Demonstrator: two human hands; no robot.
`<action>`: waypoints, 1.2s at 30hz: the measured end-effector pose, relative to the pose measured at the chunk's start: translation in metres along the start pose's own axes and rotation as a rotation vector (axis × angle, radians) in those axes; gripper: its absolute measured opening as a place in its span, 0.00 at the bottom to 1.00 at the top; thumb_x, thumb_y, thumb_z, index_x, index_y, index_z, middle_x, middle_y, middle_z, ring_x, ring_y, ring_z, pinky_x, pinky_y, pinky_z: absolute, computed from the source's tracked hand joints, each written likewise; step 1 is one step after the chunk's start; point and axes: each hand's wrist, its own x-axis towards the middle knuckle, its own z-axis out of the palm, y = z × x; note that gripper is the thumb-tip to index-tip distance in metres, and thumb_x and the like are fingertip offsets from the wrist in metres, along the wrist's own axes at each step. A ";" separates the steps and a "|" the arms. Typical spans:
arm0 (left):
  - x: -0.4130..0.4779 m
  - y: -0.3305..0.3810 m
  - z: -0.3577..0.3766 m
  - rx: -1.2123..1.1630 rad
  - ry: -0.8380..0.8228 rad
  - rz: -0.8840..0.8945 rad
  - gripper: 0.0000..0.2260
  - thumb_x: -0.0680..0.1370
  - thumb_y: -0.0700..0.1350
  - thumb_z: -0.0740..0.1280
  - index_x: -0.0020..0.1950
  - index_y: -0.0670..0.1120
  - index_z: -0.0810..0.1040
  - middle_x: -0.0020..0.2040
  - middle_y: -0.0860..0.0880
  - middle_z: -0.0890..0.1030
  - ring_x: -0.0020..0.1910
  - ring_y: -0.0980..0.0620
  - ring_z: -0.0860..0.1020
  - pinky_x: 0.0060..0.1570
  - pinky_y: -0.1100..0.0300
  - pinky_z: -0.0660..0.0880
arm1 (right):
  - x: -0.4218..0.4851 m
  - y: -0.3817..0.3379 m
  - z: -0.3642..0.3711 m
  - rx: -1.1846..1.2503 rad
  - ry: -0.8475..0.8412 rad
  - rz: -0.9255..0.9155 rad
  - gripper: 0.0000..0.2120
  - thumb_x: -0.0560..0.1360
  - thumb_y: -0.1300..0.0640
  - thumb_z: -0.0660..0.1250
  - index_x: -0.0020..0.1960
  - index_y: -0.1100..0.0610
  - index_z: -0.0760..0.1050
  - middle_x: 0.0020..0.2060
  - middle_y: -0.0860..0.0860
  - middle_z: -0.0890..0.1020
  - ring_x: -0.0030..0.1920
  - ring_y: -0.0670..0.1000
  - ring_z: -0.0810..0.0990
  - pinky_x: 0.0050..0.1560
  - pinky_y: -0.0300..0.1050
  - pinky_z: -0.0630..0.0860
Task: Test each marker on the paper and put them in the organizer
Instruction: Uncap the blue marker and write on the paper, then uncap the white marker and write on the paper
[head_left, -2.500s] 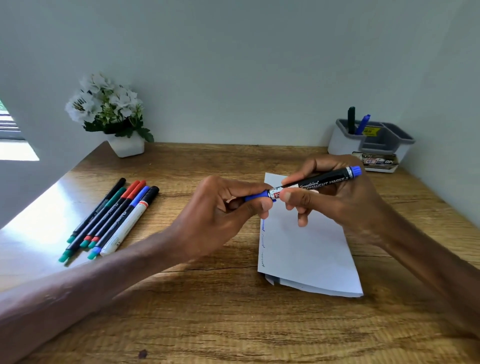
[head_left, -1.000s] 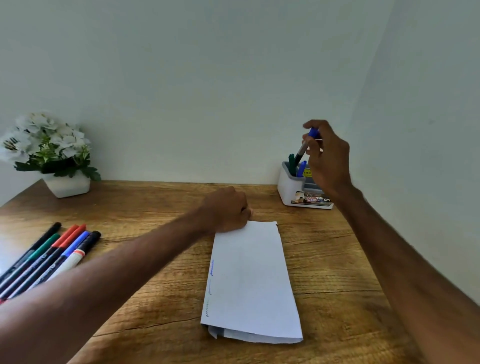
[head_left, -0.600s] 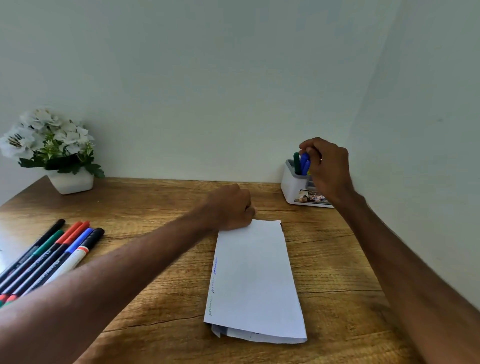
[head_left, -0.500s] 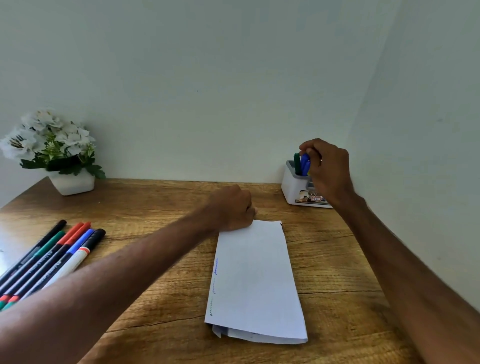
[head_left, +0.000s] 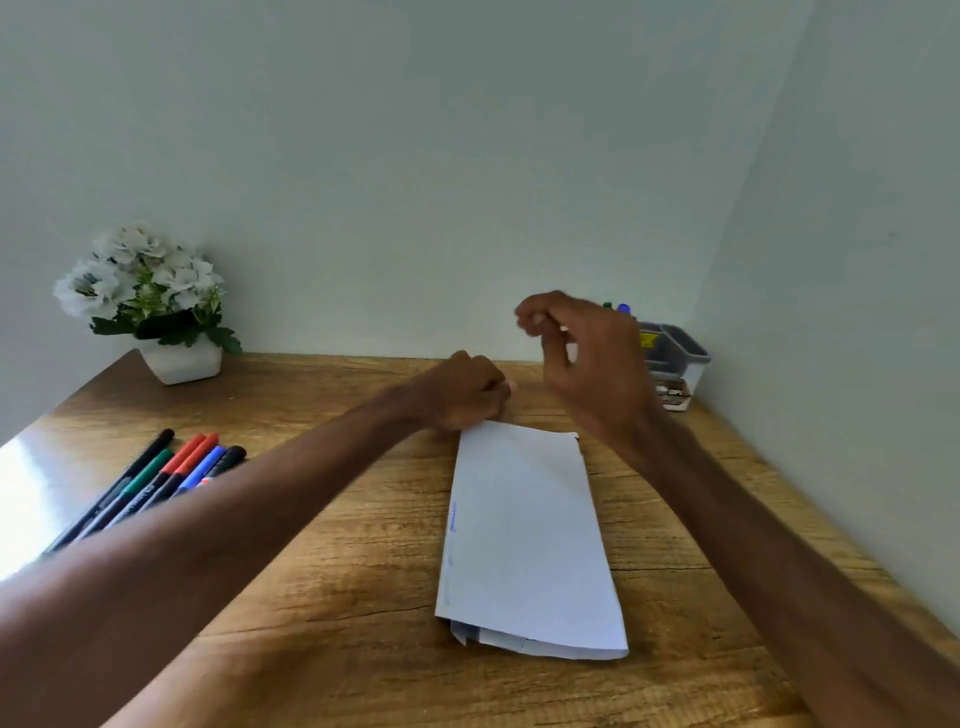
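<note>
Single head-worn wide-angle view, facing forward and down, close over desk (head_left: 363, 597)

My blurred right hand (head_left: 587, 364) hides the left part of the white-and-grey plastic organizer (head_left: 680, 358); only a green marker tip (head_left: 607, 305) and a blue marker tip (head_left: 623, 309) peek above. My left forearm (head_left: 234, 545) covers the lower ends of the loose coloured markers (head_left: 156, 483). The scribbles (head_left: 453, 517) on the folded white paper (head_left: 524, 540) are unreadably small.

Table (head_left: 363, 571): paper (head_left: 524, 530), organizer (head_left: 675, 358), maybe six markers (head_left: 171, 473)
</note>
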 end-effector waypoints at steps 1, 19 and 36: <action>-0.010 -0.006 -0.005 -0.004 0.031 0.005 0.19 0.82 0.51 0.57 0.44 0.41 0.80 0.38 0.45 0.82 0.38 0.49 0.79 0.46 0.48 0.77 | -0.004 -0.011 0.005 0.028 -0.052 -0.018 0.10 0.80 0.66 0.63 0.55 0.59 0.82 0.46 0.50 0.87 0.46 0.44 0.84 0.48 0.40 0.81; -0.188 -0.128 -0.069 -0.001 0.655 -0.395 0.08 0.77 0.45 0.69 0.44 0.44 0.87 0.41 0.49 0.87 0.40 0.52 0.83 0.39 0.65 0.73 | -0.017 -0.135 0.086 0.272 -0.639 -0.360 0.12 0.75 0.66 0.72 0.56 0.55 0.84 0.50 0.47 0.86 0.45 0.42 0.83 0.45 0.43 0.82; -0.192 -0.128 -0.064 -0.068 0.594 -0.389 0.06 0.78 0.40 0.71 0.50 0.43 0.88 0.46 0.48 0.88 0.41 0.55 0.84 0.35 0.81 0.71 | -0.011 -0.172 0.136 0.023 -0.791 -0.548 0.17 0.79 0.55 0.71 0.67 0.51 0.75 0.57 0.50 0.81 0.56 0.48 0.78 0.52 0.45 0.79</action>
